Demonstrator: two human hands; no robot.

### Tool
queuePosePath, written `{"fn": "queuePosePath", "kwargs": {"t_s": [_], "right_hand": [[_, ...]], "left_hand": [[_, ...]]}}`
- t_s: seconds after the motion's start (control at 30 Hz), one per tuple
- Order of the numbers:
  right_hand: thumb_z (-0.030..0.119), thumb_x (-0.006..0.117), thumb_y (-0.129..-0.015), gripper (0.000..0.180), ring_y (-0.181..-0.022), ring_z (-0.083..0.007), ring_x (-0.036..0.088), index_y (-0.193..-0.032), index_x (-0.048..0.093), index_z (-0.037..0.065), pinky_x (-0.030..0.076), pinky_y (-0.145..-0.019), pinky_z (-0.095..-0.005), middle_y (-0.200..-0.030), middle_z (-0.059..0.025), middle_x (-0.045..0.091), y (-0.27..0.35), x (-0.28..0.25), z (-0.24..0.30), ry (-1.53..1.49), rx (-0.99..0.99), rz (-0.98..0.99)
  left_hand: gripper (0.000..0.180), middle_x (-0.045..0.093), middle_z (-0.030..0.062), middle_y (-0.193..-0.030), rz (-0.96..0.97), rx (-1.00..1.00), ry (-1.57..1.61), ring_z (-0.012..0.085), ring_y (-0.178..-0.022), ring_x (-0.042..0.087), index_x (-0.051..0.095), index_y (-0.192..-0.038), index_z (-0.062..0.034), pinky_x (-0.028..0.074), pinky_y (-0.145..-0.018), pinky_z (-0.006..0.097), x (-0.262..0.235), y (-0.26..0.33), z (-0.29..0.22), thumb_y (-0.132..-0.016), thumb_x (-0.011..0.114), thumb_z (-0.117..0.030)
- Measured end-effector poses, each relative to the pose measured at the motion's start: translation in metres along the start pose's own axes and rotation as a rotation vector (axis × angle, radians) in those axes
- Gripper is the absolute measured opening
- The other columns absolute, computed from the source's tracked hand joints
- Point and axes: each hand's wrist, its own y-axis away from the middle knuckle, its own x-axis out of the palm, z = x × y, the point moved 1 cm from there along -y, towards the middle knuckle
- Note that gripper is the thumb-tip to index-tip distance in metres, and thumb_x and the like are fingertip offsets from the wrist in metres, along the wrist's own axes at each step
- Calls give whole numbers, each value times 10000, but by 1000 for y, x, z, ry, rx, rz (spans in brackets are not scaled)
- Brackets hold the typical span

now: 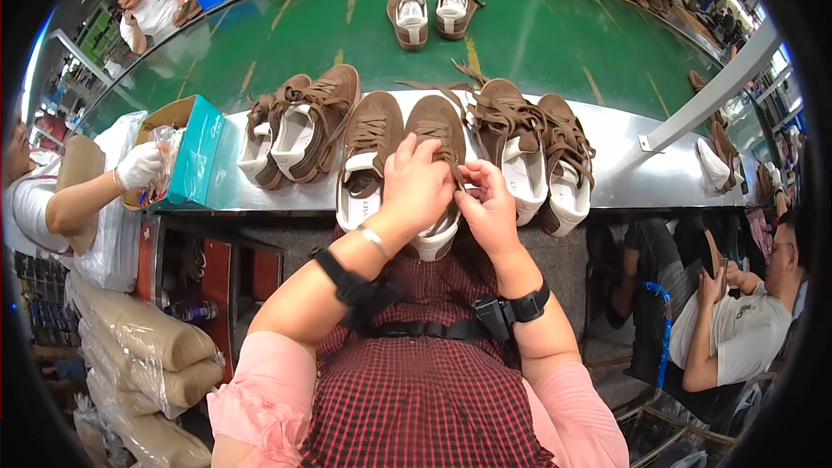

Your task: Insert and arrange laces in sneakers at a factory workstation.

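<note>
A pair of brown suede shoes with white lining and soles lies toes-away on the steel ledge (641, 178) in front of me. My left hand (416, 184) rests on the right shoe of the pair (438, 126), fingers curled over its laces. My right hand (487, 208) pinches a lace end beside it, touching the left hand. The other shoe of the pair (368, 143) lies just to the left, untouched.
Another brown pair (295, 126) lies to the left, a further pair (537, 143) with loose laces to the right. Two shoes (431, 13) ride the green conveyor (563, 35). A gloved person (139, 165) at left handles a teal box (195, 152). A seated person (737, 312) is at right.
</note>
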Motion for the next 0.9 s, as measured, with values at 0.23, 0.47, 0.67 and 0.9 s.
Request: {"fn": "queuePosePath", "kwargs": {"t_s": [0.23,0.47,0.67,0.9], "right_hand": [[40,667,-669,676,-1079,-355,511,-1294,409,51,423,-942,-406,-1196,-161,525,-1,18,54,609,-261,169],[-30,557,-724,455,-1002,-367,556,-1171,525,46,447,-880,-427,-1094,-171,592,-17,15,25,632,-372,-9],[-39,551,-740,400,-1041,-337,567,-1133,566,33,451,-911,-398,-1114,-163,602,-23,18,9,595,-383,-18],[-3,636,-785,437,-1029,-232,575,-1205,517,-12,465,-881,-331,-1138,-149,573,9,-11,24,455,-162,66]], "left_hand": [[357,497,169,-1280,10,196,-168,358,-1081,517,543,-1053,-53,419,-909,452,-21,0,18,-712,649,-65],[226,607,159,-1005,-188,126,174,349,-923,590,569,-996,-23,487,-795,403,-31,-5,14,-789,641,-77],[194,613,179,-1092,-301,171,195,345,-1003,587,611,-954,-13,472,-860,404,-81,11,29,-791,665,-105],[100,622,174,-847,-468,-346,202,329,-835,608,627,-851,5,482,-767,387,-161,79,170,-833,605,-90]]}}
